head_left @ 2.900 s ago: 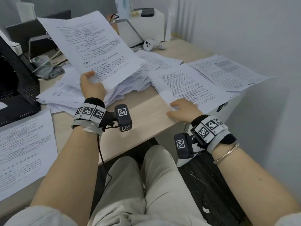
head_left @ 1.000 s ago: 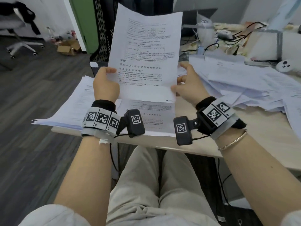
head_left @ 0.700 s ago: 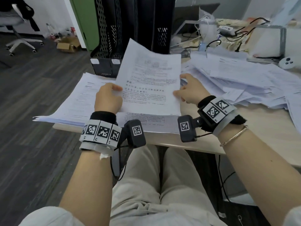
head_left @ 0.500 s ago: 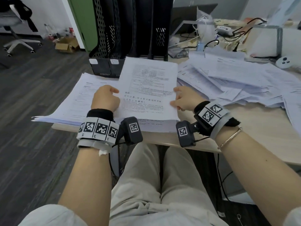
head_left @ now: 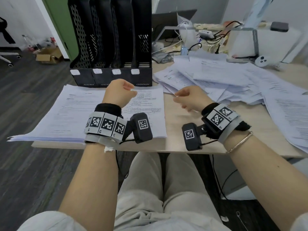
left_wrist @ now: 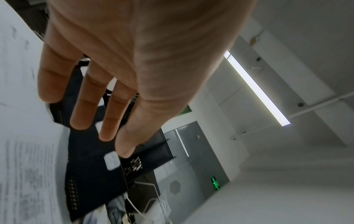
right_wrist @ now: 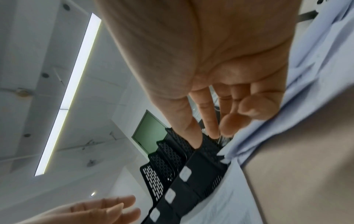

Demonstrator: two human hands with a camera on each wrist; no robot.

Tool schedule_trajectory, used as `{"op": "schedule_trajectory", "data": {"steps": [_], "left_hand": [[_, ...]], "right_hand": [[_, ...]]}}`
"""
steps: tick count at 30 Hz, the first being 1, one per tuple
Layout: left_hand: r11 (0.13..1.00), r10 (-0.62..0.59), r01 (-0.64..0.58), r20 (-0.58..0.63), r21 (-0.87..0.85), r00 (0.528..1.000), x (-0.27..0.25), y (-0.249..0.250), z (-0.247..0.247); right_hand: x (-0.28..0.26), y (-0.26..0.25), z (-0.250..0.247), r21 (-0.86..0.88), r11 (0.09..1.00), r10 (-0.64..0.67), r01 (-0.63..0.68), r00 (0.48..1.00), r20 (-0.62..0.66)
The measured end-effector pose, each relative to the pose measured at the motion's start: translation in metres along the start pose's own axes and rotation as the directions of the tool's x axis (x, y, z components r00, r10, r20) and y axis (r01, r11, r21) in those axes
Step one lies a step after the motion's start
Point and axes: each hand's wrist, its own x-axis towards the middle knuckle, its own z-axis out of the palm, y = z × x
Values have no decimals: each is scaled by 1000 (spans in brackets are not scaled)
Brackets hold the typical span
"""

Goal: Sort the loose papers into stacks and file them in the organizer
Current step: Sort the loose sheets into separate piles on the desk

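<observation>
A light wooden tabletop (head_left: 175,130) stands in an office with dark plank flooring and a grey wall behind. Above its near edge the left hand (head_left: 119,93) hovers with nothing in it, fingers (left_wrist: 84,103) loosely extended over the printed sheets; the right hand (head_left: 189,98) hangs beside it, also holding nothing, its fingers (right_wrist: 208,119) relaxed and slightly bent over bare wood. Both wrists carry grey bands with black-and-white square markers and a small black camera block. Directly under the left hand lies a neat stack of white printed papers (head_left: 146,104), squared at the tabletop's near left part, touching a second, wider stack of white sheets (head_left: 66,117) that overhangs the left edge. Just behind these stacks, at the far left corner, stands an upright black perforated plastic file organizer (head_left: 113,39) with four slots, each bearing a white label on its front. To the right of the right hand, a loose, overlapping heap of white papers (head_left: 233,80) spreads toward the right edge. Behind it, along the far edge, sit tangled cables, a white box and a white handheld controller (head_left: 263,61).
</observation>
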Motion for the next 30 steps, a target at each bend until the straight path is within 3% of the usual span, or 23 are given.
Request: {"op": "schedule_trajectory", "data": {"steps": [7,13,16,19,23,30], "left_hand": [[992,123,-127,145,18,982,25,62,52],[984,167,-179,270,18,948,47,103,99],[981,171,-192,326,32,930,53,111,119],[984,161,-180,369,18,915,58,114,133],[988,142,-153,393,-2,909,62,112,143],[983,172,-134,355,-129,919,65,110,150]], "right_hand": [[13,21,-62,-9,1000,-21,20,972,-233],[33,48,-99,-117,991,23,-64,946,-323],[47,57,-110,-283,946,73,-157,955,-287],[63,66,-115,-486,833,185,-265,961,-207],[81,80,-112,-620,723,264,-306,951,-161],[74,85,-115,-339,891,255,-301,951,-174]]}}
